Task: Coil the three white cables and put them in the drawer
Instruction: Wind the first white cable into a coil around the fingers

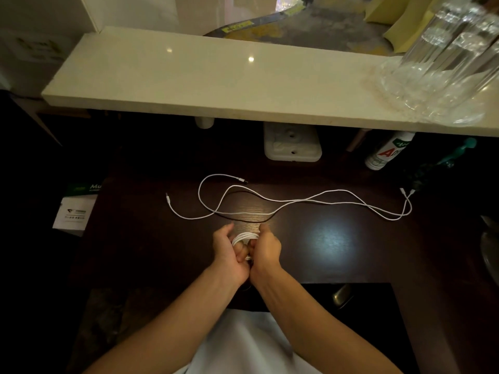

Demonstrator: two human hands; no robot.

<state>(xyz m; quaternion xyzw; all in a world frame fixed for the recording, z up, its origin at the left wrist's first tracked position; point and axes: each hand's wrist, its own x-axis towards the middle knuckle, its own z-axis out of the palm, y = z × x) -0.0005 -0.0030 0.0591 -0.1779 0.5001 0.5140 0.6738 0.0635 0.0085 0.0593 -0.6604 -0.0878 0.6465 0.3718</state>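
Both the left hand (229,252) and right hand (266,251) close around one coiled cable (244,237), pinching its loops together; two loose cables (297,202) lie uncoiled on the table (337,252)

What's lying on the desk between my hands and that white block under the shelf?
In the head view, two loose white cables sprawl across the dark desk between the hands and the white block.
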